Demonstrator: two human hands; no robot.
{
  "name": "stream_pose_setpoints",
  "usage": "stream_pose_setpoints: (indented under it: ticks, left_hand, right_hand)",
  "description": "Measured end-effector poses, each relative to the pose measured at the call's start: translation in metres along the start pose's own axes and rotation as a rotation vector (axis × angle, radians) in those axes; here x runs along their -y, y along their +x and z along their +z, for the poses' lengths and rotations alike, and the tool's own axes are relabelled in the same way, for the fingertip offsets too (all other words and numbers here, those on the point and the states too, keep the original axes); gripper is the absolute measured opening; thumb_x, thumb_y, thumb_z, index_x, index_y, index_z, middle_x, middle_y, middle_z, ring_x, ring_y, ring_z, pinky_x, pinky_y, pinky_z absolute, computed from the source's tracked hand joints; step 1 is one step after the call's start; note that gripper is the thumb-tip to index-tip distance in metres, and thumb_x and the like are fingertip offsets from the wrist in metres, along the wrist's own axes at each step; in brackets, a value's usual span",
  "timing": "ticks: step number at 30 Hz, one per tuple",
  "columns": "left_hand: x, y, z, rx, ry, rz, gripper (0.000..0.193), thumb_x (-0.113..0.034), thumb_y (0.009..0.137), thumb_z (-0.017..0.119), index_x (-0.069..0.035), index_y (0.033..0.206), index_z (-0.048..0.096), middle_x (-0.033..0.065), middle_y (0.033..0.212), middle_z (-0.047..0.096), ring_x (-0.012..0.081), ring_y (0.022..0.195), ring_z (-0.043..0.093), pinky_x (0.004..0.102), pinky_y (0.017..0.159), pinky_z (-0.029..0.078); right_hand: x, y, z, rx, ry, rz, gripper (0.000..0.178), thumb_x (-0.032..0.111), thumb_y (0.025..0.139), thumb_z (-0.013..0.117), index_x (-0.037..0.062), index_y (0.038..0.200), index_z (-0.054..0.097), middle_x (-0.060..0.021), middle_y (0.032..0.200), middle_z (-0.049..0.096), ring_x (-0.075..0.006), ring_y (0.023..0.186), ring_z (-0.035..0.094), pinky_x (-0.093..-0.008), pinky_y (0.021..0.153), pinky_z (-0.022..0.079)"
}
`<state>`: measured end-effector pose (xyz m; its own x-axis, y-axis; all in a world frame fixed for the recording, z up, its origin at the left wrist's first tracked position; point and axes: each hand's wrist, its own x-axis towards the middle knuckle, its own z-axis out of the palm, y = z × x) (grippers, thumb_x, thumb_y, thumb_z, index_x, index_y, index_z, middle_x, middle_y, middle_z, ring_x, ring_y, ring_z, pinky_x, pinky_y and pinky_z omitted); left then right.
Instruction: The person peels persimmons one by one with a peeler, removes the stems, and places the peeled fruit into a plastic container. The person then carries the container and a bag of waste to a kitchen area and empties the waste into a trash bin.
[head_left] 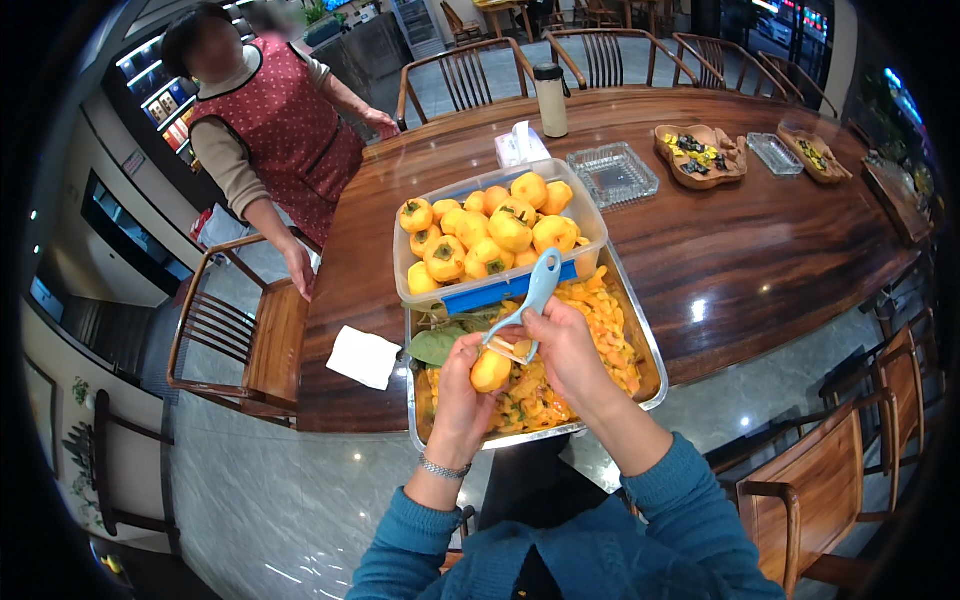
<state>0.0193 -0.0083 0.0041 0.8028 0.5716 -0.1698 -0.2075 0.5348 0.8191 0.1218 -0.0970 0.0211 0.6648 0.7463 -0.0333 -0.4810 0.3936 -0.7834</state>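
Observation:
My left hand [463, 388] is closed around a peeled orange-yellow persimmon [490, 371]. In my right hand [566, 345] is a light blue peeler [541, 287], its handle pointing up and away and its blade end at the persimmon. Both hands are over a metal tray [653, 372] covered with orange peel strips [607, 325]. Across the tray's far part rests a clear plastic box [403, 262] with a blue latch, heaped with peeled persimmons [511, 230]. Green leaves [437, 344] lie in the tray beside my left hand.
A white napkin [363, 357] lies left of the tray on the wooden table [700, 290]. Beyond the box are a tissue pack [521, 147], a thermos [551, 100], a glass dish [612, 175] and a wooden snack tray [700, 157]. A person in a red apron [285, 120] stands at the left, near a chair [262, 325].

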Motion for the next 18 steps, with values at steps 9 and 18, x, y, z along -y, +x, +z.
stream_pose_setpoints:
  ticks: [9, 18]
  left_hand:
    - [0.0, 0.0, -0.002, -0.037, 0.172, 0.12, 0.021, -0.014, 0.089, 0.039, -0.005, 0.104, 0.05, 0.0065, 0.096, 0.057, 0.0126, 0.084, 0.055, 0.0263, 0.072, 0.047]
    - [-0.004, 0.0, -0.005, 0.005, 0.037, 0.066, 0.024, -0.022, 0.089, 0.04, -0.008, 0.107, 0.049, 0.0065, 0.098, 0.056, 0.016, 0.087, 0.055, 0.0299, 0.069, 0.047]
  right_hand:
    - [-0.005, -0.004, 0.005, 0.04, -0.163, -0.164, 0.012, 0.004, 0.089, 0.048, -0.0006, 0.098, 0.054, -0.0062, 0.09, 0.061, -0.011, 0.083, 0.058, -0.0267, 0.076, 0.048]
    - [-0.005, -0.007, 0.003, -0.014, 0.143, -0.096, 0.014, 0.006, 0.092, 0.045, -0.0003, 0.099, 0.054, -0.0074, 0.095, 0.061, -0.0145, 0.089, 0.058, -0.0284, 0.08, 0.045]
